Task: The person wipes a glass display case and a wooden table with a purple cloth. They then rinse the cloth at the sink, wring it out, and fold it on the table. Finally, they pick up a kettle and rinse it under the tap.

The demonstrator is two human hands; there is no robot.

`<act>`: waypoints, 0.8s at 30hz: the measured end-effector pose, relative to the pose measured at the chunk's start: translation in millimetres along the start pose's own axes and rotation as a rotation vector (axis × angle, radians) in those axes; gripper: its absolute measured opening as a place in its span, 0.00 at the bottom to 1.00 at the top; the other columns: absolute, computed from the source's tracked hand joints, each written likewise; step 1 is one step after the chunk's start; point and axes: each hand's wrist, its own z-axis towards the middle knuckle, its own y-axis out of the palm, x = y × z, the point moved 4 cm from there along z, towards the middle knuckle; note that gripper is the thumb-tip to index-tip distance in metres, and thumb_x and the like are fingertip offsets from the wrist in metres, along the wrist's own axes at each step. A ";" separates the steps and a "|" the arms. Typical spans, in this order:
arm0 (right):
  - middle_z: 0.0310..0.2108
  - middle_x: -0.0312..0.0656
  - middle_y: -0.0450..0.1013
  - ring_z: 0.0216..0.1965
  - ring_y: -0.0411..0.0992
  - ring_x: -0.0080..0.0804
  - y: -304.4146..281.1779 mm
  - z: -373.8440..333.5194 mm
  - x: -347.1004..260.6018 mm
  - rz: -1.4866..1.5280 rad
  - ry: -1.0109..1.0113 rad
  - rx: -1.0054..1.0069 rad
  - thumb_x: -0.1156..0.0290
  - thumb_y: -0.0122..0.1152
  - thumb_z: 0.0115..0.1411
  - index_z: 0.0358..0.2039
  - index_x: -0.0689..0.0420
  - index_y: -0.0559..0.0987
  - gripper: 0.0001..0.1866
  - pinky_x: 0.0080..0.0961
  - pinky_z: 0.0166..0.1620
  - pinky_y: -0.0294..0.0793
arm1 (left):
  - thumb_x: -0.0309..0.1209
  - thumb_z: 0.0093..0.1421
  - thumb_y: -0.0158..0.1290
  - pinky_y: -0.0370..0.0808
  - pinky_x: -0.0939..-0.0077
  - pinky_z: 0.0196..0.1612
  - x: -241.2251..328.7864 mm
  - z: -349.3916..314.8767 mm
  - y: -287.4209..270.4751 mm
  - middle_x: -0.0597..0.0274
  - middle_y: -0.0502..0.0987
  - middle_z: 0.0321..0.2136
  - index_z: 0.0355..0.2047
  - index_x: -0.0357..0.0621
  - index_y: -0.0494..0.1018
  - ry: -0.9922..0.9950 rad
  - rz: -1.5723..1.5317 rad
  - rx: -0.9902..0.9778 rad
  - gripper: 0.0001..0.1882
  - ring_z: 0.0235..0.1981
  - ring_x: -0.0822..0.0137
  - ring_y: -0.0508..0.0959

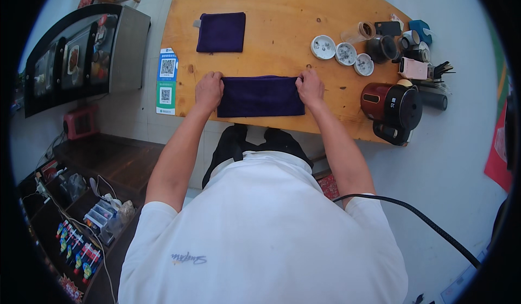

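Note:
A dark purple cloth (261, 97), folded into a wide strip, lies along the near edge of the wooden table (271, 32). My left hand (209, 91) pinches its upper left corner. At the opposite upper corner my right hand (311, 88) has its fingers closed on the same cloth. Farther off, to the left, rests a second purple cloth (221, 32) folded into a neat near-square, with a pale tag sticking out at its left side. Neither hand touches that one.
Right of my right hand stands a red and black electric kettle (392, 108). Beyond it are three white ashtrays (346, 54), a glass jar (364, 31), a black phone (387, 29) and a blue tissue box (420, 31). A printed code card (167, 81) lines the left table edge; a display cabinet (87, 54) stands left.

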 end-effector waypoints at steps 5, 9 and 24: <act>0.38 0.49 0.75 0.42 0.75 0.53 -1.5 7.8 -7.1 0.031 0.051 0.022 0.67 0.58 0.58 0.36 0.56 0.78 0.08 0.46 0.45 0.74 | 0.29 0.60 0.53 0.76 0.55 0.43 1.8 -1.3 -2.3 0.53 0.76 0.34 0.37 0.44 0.75 -0.028 0.006 0.008 0.06 0.40 0.51 0.78; 0.39 0.50 0.75 0.43 0.74 0.53 1.8 11.0 -9.9 -0.026 -0.003 -0.071 0.69 0.59 0.57 0.36 0.57 0.77 0.08 0.45 0.46 0.74 | 0.29 0.59 0.54 0.76 0.55 0.44 5.9 1.3 -5.3 0.54 0.76 0.34 0.37 0.44 0.76 -0.050 0.033 -0.012 0.06 0.41 0.51 0.78; 0.31 0.50 0.74 0.36 0.72 0.53 -40.9 -16.4 -42.6 0.269 -0.174 -0.417 0.72 0.65 0.43 0.26 0.60 0.73 0.10 0.44 0.38 0.72 | 0.25 0.53 0.55 0.73 0.54 0.43 4.8 -8.2 -17.9 0.51 0.75 0.33 0.32 0.41 0.72 0.009 -0.034 -0.069 0.06 0.41 0.47 0.76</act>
